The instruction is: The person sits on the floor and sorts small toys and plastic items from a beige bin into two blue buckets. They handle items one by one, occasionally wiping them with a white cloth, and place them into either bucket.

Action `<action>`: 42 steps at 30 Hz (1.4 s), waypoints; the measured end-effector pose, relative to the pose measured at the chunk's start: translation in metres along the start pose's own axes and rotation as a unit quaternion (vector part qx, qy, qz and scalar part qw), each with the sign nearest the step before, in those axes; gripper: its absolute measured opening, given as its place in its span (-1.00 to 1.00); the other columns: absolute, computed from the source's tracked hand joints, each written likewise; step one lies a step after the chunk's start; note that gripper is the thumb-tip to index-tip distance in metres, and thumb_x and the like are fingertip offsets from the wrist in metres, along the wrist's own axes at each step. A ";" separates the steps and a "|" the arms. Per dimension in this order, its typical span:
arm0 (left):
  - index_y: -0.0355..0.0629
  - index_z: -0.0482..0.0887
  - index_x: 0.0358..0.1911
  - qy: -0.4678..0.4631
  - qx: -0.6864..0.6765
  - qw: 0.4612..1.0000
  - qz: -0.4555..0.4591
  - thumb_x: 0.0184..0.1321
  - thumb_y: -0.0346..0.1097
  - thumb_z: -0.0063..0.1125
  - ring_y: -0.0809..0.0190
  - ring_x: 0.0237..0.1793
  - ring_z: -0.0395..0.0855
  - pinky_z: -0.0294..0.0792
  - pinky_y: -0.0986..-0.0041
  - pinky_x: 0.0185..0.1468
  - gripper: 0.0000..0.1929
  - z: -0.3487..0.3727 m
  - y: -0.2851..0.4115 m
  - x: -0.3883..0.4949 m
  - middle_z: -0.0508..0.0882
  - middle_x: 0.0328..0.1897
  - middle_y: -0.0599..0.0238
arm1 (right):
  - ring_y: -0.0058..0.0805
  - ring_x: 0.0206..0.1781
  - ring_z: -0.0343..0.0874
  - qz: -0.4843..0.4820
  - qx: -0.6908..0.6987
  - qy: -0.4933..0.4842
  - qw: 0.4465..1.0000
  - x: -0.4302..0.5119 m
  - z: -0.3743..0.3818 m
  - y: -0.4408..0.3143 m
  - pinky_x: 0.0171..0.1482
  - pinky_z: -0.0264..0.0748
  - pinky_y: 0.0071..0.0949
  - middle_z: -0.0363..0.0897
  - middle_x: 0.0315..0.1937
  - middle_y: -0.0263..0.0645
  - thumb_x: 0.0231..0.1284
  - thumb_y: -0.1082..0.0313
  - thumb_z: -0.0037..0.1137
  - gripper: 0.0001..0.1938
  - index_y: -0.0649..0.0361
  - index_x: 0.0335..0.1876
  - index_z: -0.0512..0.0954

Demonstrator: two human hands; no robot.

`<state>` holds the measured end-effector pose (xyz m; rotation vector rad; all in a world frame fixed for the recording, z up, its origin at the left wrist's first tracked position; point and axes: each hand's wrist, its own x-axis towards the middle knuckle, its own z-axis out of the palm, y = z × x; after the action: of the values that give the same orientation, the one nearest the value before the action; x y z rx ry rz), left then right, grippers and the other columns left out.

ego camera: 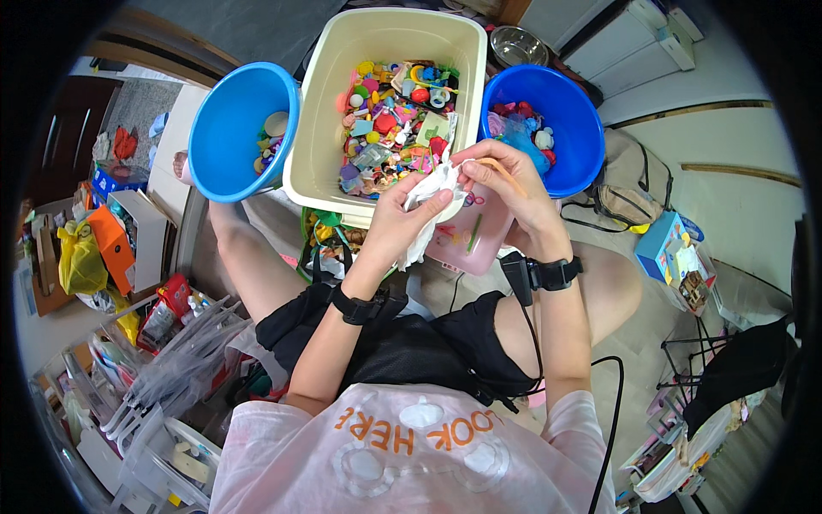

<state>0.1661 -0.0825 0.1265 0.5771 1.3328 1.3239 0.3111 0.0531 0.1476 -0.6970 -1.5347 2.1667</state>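
A crumpled white tissue or thin cloth (431,186) is stretched between my two hands over the near right corner of a cream plastic tub (316,109). My left hand (406,221) pinches its lower part between thumb and fingers. At its upper end, my right hand (514,177) grips it with the fingertips, and a thin orange strip (504,173) also lies in those fingers. Inside the tub is a jumble of small colourful toys and trinkets (385,123). Below my right hand is a pink translucent plastic box (478,257) with small bands and a green stick on it.
A light blue bucket (221,138) with a few items stands left of the tub. On the right is a dark blue bucket (581,160) holding several items. A filled bag (327,241) sits below the tub. Steel bowl (519,46), beige backpack (632,177) and a black cable (620,411) lie around.
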 end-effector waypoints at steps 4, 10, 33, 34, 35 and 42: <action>-0.19 0.59 -0.14 0.047 -0.023 0.998 0.038 0.20 -0.29 0.35 0.50 -0.24 0.58 0.43 0.62 -0.16 -0.75 -0.009 0.000 0.001 0.66 -0.24 0.43 | -0.67 -0.17 0.53 0.018 0.009 -0.006 1.000 0.009 0.008 0.005 -0.07 0.45 -0.64 0.61 -0.23 -0.34 0.29 0.36 0.19 -0.84 0.24 -0.12 0.57; -0.19 0.53 -0.14 0.040 -0.049 0.996 0.057 0.16 -0.35 0.38 0.49 -0.21 0.57 0.43 0.62 -0.14 -0.72 -0.025 -0.001 0.001 0.63 -0.25 0.43 | -0.65 -0.19 0.57 0.029 0.057 -0.014 0.998 0.019 0.019 0.015 -0.06 0.50 -0.63 0.61 -0.24 -0.35 0.26 0.32 0.25 -0.80 0.23 -0.12 0.56; -0.29 0.68 -0.21 0.086 0.051 0.994 0.049 0.18 -0.25 0.33 0.54 -0.38 0.52 0.39 0.61 -0.30 -0.75 -0.061 -0.003 0.000 0.68 -0.36 0.41 | -0.66 -0.49 0.48 0.063 -0.004 0.006 0.998 0.051 0.052 0.039 -0.35 0.41 -0.66 0.52 -0.48 -0.39 0.22 0.39 0.27 -0.87 0.19 -0.31 0.51; -0.30 0.69 -0.24 0.102 0.071 0.992 0.033 0.19 -0.27 0.31 0.55 -0.39 0.52 0.38 0.62 -0.30 -0.78 -0.064 -0.004 0.000 0.67 -0.39 0.42 | -0.67 -0.49 0.48 0.064 -0.001 0.007 0.998 0.051 0.052 0.039 -0.36 0.41 -0.67 0.52 -0.49 -0.40 0.22 0.40 0.27 -0.87 0.19 -0.31 0.52; -0.30 0.69 -0.24 0.113 0.074 0.990 0.042 0.19 -0.28 0.31 0.55 -0.39 0.52 0.38 0.63 -0.30 -0.78 -0.066 -0.004 0.000 0.67 -0.40 0.42 | -0.67 -0.50 0.48 0.065 0.003 0.005 0.998 0.051 0.052 0.040 -0.37 0.41 -0.67 0.52 -0.49 -0.40 0.21 0.40 0.27 -0.87 0.19 -0.31 0.52; -0.33 0.60 -0.11 0.151 0.032 0.986 0.070 0.27 -0.32 0.20 0.53 -0.32 0.54 0.39 0.62 -0.24 -0.77 -0.070 -0.009 0.000 0.68 -0.34 0.40 | -0.75 -0.57 0.41 0.099 0.028 0.075 0.992 0.055 0.056 0.044 -0.51 0.31 -0.77 0.50 -0.50 -0.42 0.19 0.39 0.30 -0.84 0.20 -0.25 0.52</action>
<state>0.1064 -0.1104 0.1011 0.5366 1.6104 1.5314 0.2319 0.0284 0.1121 -1.0072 -1.3741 2.2311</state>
